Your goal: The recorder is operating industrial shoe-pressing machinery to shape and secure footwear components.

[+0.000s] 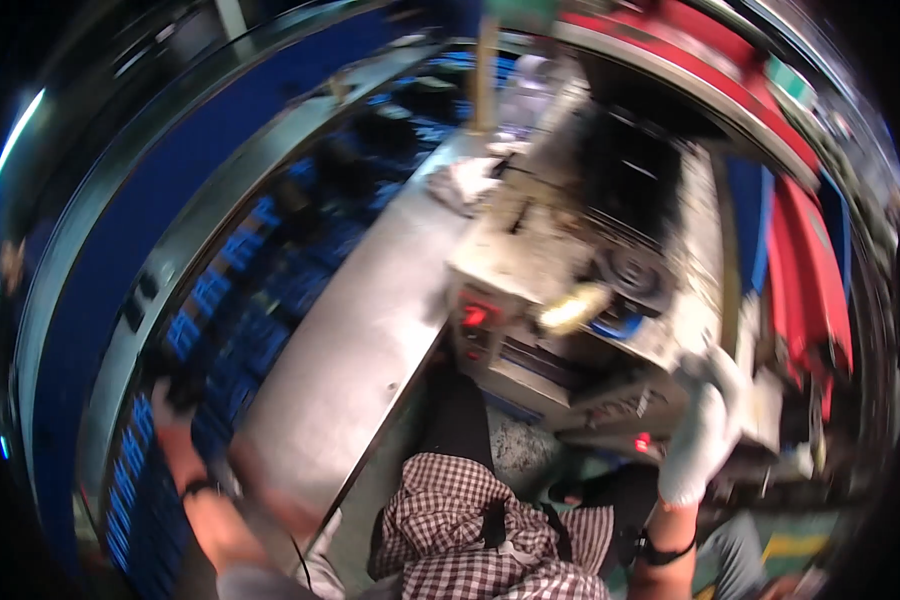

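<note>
My right hand (pixel 708 425), in a white glove, is raised at the front right corner of a dirty white bench machine (pixel 530 265). Its fingers look stretched out, and nothing shows in them. My left hand (pixel 175 405) reaches over a blue conveyor (pixel 260 290) with rows of blue parts; motion blur smears its fingers, so I cannot make out what it touches. Between the conveyor and the machine runs a long bare metal shelf (pixel 355 320). A blurred yellow object (pixel 575 308) lies on the machine's front, next to a dark round part (pixel 635 275).
Whitish cloth (pixel 465 182) lies at the shelf's far end, near a clear plastic bag (pixel 528 95). A red lit switch (pixel 477 316) is on the machine's front. Red covers (pixel 810 270) hang at the right. Another person's leg (pixel 735 555) shows at the lower right.
</note>
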{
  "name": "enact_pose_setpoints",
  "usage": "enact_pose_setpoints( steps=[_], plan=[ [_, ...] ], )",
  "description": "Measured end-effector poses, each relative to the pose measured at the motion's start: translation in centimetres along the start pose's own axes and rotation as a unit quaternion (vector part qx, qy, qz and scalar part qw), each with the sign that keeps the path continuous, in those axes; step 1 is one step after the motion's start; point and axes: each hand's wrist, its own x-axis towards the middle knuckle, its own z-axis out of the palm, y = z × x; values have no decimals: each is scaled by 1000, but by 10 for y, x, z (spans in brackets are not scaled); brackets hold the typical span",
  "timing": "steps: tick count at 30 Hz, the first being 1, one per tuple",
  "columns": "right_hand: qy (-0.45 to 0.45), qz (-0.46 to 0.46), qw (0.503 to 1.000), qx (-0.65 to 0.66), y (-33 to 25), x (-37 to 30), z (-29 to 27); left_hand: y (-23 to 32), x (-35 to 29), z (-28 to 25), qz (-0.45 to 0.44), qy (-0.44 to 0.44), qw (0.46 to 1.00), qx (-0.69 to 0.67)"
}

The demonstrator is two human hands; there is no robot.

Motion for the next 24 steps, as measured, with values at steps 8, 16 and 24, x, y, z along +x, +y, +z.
enact_pose_setpoints(
  steps=[8,16,24],
  plan=[
    [-345,106,891,274,-57,13,65,-41,-76,230,-35,20,979,-198],
    [-485,114,864,69,-102,20,104,-89,-116,539,-90,-278,939,-179],
    [-197,270,855,398,-82,93,35,-65,-75,645,-51,-467,869,153]
  ],
)
